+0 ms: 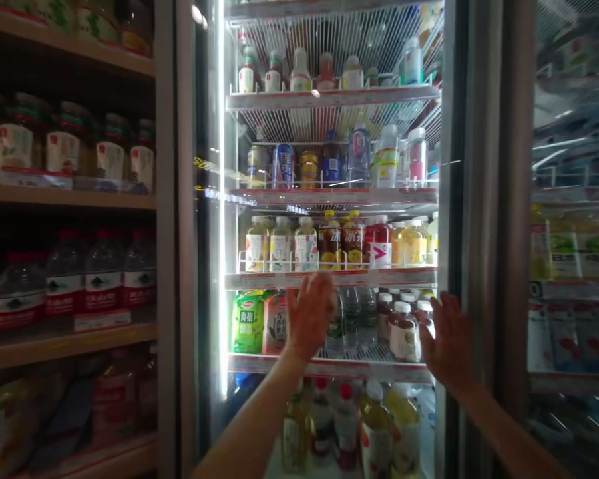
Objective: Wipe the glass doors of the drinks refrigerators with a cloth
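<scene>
My left hand (309, 316) is raised before the lit drinks fridge (332, 367), with its fingers pointing up and slightly blurred. It holds nothing that I can see and covers part of the pink drink carton (274, 322) and the bottles beside it. To the right, my right hand (448, 346) is up with fingers apart, at the fridge's right door frame (454, 199). Whether it touches the frame or the glass I cannot tell. Nearest to it on that shelf are dark bottles with white caps (404, 331). A green drink carton (248, 322) stands at the shelf's left end.
Reflections lie over the fridge front. Higher shelves hold iced tea bottles (354, 241), a red drink bottle (380, 243) and cans (283, 166). Large bottles (376, 426) stand at the bottom. Left are wooden shelves (70, 193) with jars (64, 143) and red-capped water bottles (104, 269).
</scene>
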A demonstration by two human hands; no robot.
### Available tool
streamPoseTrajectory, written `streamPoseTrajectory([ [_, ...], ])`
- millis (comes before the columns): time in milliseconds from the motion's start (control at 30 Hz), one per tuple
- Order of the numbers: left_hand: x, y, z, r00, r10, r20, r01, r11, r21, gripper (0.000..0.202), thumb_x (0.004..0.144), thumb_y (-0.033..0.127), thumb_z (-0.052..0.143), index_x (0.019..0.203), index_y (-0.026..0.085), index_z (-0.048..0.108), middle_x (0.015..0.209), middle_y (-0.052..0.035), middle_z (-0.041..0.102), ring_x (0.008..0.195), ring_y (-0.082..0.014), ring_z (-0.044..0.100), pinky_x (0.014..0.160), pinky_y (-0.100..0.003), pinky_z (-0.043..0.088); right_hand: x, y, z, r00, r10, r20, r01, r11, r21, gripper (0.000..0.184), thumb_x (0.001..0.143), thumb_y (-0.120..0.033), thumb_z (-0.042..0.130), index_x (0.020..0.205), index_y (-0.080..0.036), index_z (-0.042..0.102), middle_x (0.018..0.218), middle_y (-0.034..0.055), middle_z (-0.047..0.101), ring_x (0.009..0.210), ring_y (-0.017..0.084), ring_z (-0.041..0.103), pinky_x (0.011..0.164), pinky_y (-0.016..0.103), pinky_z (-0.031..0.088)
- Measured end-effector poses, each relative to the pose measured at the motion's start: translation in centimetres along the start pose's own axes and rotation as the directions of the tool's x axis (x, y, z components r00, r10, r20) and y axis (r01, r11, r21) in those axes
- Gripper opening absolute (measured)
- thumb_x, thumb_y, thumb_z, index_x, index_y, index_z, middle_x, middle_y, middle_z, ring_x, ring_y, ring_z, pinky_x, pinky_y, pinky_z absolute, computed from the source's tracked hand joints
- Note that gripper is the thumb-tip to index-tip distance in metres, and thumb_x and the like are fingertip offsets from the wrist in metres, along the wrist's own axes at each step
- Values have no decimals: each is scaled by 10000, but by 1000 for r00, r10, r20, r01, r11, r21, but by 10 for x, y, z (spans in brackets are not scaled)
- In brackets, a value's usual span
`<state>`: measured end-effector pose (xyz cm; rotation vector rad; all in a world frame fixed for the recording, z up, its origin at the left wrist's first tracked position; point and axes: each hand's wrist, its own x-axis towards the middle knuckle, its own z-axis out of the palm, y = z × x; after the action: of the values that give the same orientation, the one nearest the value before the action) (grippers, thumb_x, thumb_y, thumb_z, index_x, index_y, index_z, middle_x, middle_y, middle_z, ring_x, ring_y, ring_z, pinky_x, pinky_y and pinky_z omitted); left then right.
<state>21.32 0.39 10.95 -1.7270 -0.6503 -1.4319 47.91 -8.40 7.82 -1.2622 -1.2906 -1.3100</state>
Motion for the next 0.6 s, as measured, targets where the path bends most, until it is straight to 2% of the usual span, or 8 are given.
streamPoseTrajectory([
  [100,-17,-40,-18,963,-241,-120,253,963,92,580,890,215,341,1435,152,153,1444,-147,315,1393,-226,124,1114,-521,104,1,-13,2,995,93,-40,-94,995,-16,661,877,-308,407,1459,-191,116,1498,145,198,1367,346,191,1014,590,293],
  [167,-23,-30,-15,982,-168,-91,175,982,75,576,889,226,346,1432,157,167,1435,-143,336,1388,-222,155,1116,-509,112,2,-23,5,988,136,-68,-138,990,-23,688,868,-328,425,1460,-174,108,1501,161,172,1365,382,162,996,626,283],
  [267,-21,2,-1,996,88,19,-88,996,2,537,874,283,412,1395,229,292,1414,-90,388,1371,-211,227,1132,-480,84,1,-23,6,989,134,-62,-138,989,-55,666,866,-325,433,1455,-196,150,1498,151,190,1358,389,180,990,630,287],
  [333,-20,1,2,992,121,47,-121,993,0,523,866,301,440,1377,273,329,1417,-75,387,1366,-210,246,1134,-471,78,-2,-15,2,994,102,-26,-104,991,-89,633,874,-322,420,1450,-229,173,1500,132,196,1350,372,223,1001,619,282],
  [433,-23,-37,-9,995,-95,-28,98,990,102,551,887,257,384,1418,256,234,1439,-104,343,1380,-207,200,1120,-488,113,-2,-14,-3,1000,25,5,-25,997,-75,627,881,-311,400,1452,-248,150,1508,110,181,1352,333,245,1036,582,262],
  [533,-24,-66,-20,903,-385,-189,414,898,148,573,899,220,328,1438,179,139,1480,-139,233,1398,-220,116,1089,-519,180,7,-41,-1,995,-95,15,95,995,26,653,875,-272,400,1457,-261,104,1515,82,167,1369,295,217,1067,530,243],
  [567,-23,-66,-22,908,-374,-186,403,903,148,575,899,222,328,1438,168,136,1484,-137,222,1400,-218,103,1087,-511,188,12,-54,1,992,-128,21,127,990,57,665,871,-261,404,1458,-264,91,1517,75,159,1372,286,212,1073,517,236],
  [600,-22,-63,-22,944,-294,-146,315,938,145,574,897,229,337,1436,173,150,1482,-125,235,1400,-210,105,1094,-497,183,17,-66,4,987,-157,27,154,985,80,675,868,-254,411,1458,-265,84,1519,71,153,1373,281,211,1077,506,232],
])
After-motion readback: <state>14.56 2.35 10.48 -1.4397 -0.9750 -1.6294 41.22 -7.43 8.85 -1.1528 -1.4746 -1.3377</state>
